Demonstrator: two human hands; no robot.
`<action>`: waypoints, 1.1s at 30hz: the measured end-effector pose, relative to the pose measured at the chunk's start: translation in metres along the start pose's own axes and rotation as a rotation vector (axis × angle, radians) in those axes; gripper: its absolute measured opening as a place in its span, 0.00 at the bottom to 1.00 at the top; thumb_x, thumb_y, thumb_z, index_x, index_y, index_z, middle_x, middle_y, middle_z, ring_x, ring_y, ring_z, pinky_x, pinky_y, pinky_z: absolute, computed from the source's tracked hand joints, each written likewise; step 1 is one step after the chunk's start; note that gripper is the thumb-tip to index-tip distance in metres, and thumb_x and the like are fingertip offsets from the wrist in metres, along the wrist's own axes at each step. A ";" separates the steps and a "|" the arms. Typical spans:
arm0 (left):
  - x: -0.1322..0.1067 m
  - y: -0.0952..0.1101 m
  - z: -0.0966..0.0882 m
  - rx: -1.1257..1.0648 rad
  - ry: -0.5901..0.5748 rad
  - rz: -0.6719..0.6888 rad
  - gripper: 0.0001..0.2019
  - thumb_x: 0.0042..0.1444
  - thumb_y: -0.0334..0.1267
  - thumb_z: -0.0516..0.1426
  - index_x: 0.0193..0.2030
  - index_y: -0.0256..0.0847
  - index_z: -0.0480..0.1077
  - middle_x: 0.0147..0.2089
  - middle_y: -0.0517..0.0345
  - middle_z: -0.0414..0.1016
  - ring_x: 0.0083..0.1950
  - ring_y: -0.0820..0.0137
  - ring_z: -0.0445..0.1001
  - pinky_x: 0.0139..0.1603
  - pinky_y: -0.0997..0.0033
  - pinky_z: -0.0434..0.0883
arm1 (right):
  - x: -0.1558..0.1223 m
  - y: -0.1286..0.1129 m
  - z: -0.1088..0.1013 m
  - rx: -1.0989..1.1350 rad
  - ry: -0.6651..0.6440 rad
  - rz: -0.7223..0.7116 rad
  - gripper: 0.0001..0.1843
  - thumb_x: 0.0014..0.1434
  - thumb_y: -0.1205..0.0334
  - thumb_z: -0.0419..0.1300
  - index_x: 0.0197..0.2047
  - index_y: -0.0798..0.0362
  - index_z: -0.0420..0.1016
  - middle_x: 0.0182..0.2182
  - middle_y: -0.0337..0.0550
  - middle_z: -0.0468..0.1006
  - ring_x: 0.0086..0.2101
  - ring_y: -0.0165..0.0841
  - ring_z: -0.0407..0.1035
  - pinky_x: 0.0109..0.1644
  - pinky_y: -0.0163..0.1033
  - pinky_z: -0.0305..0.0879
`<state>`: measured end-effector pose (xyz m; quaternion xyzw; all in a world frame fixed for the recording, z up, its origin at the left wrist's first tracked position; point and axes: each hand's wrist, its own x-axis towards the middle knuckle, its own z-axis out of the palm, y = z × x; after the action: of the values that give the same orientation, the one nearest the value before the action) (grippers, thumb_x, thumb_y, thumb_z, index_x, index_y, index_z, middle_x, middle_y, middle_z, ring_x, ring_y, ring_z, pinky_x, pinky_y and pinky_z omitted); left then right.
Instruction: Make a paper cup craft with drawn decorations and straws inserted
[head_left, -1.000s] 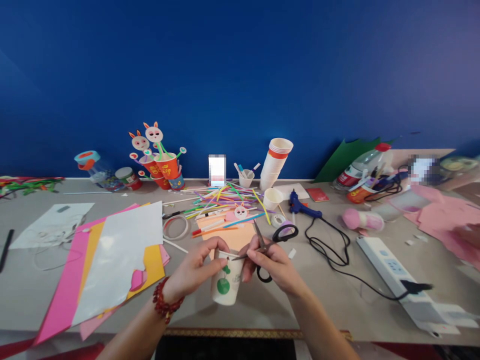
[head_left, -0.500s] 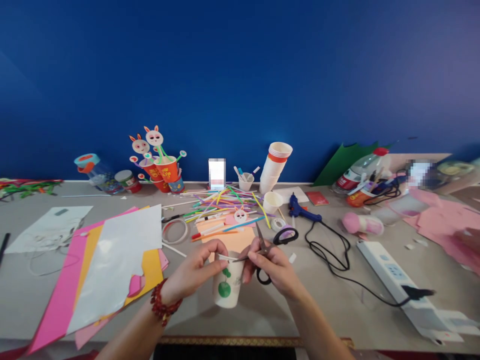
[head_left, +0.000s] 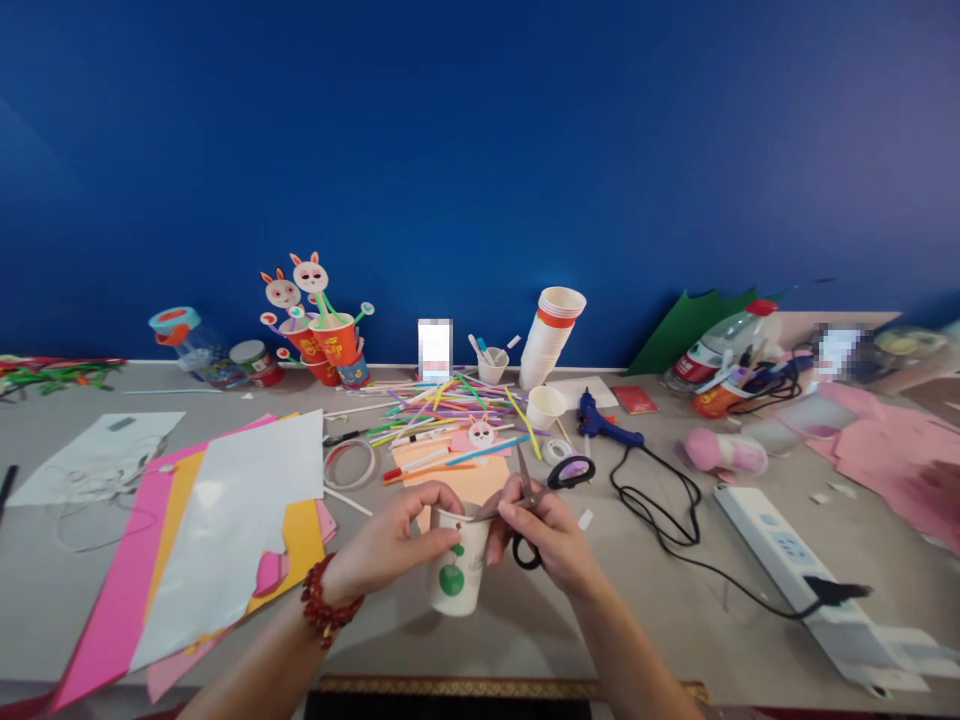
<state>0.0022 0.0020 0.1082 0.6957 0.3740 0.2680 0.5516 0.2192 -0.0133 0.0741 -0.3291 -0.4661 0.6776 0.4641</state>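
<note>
A white paper cup (head_left: 455,578) with a green print is held upright near the table's front edge. My left hand (head_left: 401,535) pinches its rim on the left side, thumb outside and fingers over the edge. My right hand (head_left: 544,530) is closed around black-handled scissors (head_left: 572,472), gripped near the pivot with the blades spread. One blade tip reaches the cup's rim; whether it pierces the paper I cannot tell. Some right fingers also rest against the cup's right side. Behind the cup lies a peach paper sheet (head_left: 427,486).
Pipe cleaners and markers (head_left: 457,415) lie beyond my hands. A blue glue gun (head_left: 607,422), its cord and a power strip (head_left: 787,550) are at right. Coloured paper sheets (head_left: 225,520) lie left. Stacked cups (head_left: 551,335) and rabbit-decorated red cups (head_left: 334,340) stand at the back.
The cup has turned slightly, its green print shifting a little to the right. Both hands keep nearly the same place and hold.
</note>
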 end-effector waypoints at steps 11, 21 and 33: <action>0.001 -0.005 0.002 -0.114 -0.012 -0.061 0.10 0.56 0.43 0.59 0.39 0.39 0.69 0.36 0.59 0.70 0.38 0.68 0.67 0.39 0.71 0.64 | -0.002 -0.001 0.002 0.001 0.008 -0.036 0.15 0.60 0.52 0.62 0.33 0.54 0.66 0.20 0.40 0.78 0.20 0.31 0.73 0.27 0.34 0.65; 0.000 -0.001 0.003 -0.091 0.004 -0.012 0.09 0.58 0.41 0.58 0.40 0.38 0.70 0.39 0.56 0.71 0.42 0.66 0.68 0.43 0.69 0.65 | -0.003 0.001 0.002 0.027 -0.014 -0.057 0.14 0.61 0.54 0.62 0.33 0.54 0.66 0.21 0.39 0.78 0.20 0.30 0.73 0.27 0.32 0.65; 0.001 -0.003 0.004 -0.235 -0.021 -0.041 0.09 0.57 0.41 0.60 0.39 0.38 0.69 0.39 0.56 0.71 0.42 0.67 0.68 0.43 0.69 0.64 | -0.003 0.002 0.003 0.018 -0.013 -0.071 0.13 0.61 0.54 0.62 0.33 0.54 0.66 0.21 0.40 0.79 0.21 0.30 0.73 0.27 0.32 0.65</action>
<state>0.0049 0.0011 0.1042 0.6212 0.3483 0.2915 0.6386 0.2175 -0.0176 0.0732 -0.3038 -0.4741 0.6670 0.4878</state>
